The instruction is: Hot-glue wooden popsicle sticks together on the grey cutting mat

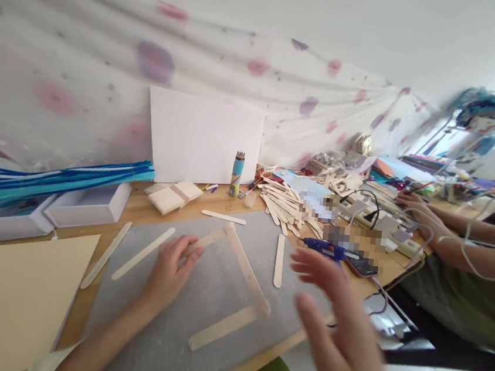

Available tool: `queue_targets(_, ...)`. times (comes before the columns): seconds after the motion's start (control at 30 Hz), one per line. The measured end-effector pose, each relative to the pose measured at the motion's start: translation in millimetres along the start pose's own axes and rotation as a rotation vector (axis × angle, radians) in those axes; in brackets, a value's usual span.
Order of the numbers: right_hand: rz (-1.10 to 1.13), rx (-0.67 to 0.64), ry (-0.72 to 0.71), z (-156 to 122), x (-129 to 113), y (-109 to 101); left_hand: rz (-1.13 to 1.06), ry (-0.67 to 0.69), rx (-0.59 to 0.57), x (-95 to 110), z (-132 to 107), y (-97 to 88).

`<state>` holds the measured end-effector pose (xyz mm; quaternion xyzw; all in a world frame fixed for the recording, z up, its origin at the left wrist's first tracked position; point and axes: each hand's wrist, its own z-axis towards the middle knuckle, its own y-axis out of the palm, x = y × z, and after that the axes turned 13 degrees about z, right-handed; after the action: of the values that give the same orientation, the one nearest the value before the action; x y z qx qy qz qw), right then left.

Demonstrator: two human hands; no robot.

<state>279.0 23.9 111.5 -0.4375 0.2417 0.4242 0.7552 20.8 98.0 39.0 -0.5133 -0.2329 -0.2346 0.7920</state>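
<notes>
On the grey mat (148,328), three wide craft sticks (246,262) meet end to end in an open three-sided shape. My left hand (172,272) pinches the free end of the far stick between thumb and fingers. My right hand (342,331) hovers at the mat's right edge, slightly blurred, thumb and fingers apart and nothing in it. Just beyond its fingertips lies a blue glue gun (324,248). Loose craft sticks lie around the shape: one on the right (279,261), one at the back (223,217) and one on the left (143,254).
A heap of craft sticks (279,200) lies behind the mat, near a pencil tube (237,175) and a stick bundle (173,196). Blue pipe cleaners (67,175) rest over white boxes (90,207). At right are a phone (360,265), power strips, cables and another person's arms (459,231).
</notes>
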Motion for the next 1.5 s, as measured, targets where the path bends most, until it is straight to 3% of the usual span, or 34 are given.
queue_targets(0.13, 0.295, -0.367, 0.324, 17, 21, 32, 0.007, 0.003, 0.070, -1, 1, -0.6)
queue_targets(0.2, 0.349, -0.419, 0.387, 15, 28, 40, 0.026, 0.015, 0.112, -2, 2, -1.7)
queue_targets(0.4, 0.337, -0.280, 0.264, 10, 24, 47, 0.102, 0.091, 0.261, -4, 6, -14.0)
queue_targets(0.67, 0.404, -0.062, 0.052, 4, 27, 58, 0.233, 0.213, 0.459, 10, 6, -39.4)
queue_targets(0.83, 0.413, -0.114, -0.107, 6, 35, 56, 0.342, 0.298, 0.591, 26, 2, -52.1)
queue_targets(0.93, 0.452, -0.148, -0.091, 7, 35, 58, 0.399, 0.360, 0.609, 38, -2, -53.2)
queue_targets(1.1, 0.453, -0.285, 0.063, -1, 27, 71, 0.444, 0.479, 0.552, 51, 3, -48.6)
queue_targets(1.23, 0.407, -0.341, 0.128, -6, 35, 75, 0.495, 0.503, 0.427, 43, 17, -47.8)
queue_targets(1.3, 0.311, -0.224, 0.155, -3, 51, 71, 0.553, 0.451, 0.315, 31, 24, -48.0)
queue_targets(1.4, -0.010, 0.036, 0.172, 8, 83, 62, 0.638, 0.368, 0.122, 12, 32, -47.0)
queue_targets(1.5, -0.385, 0.111, 0.215, 23, 107, 55, 0.666, 0.337, 0.010, -4, 38, -42.7)
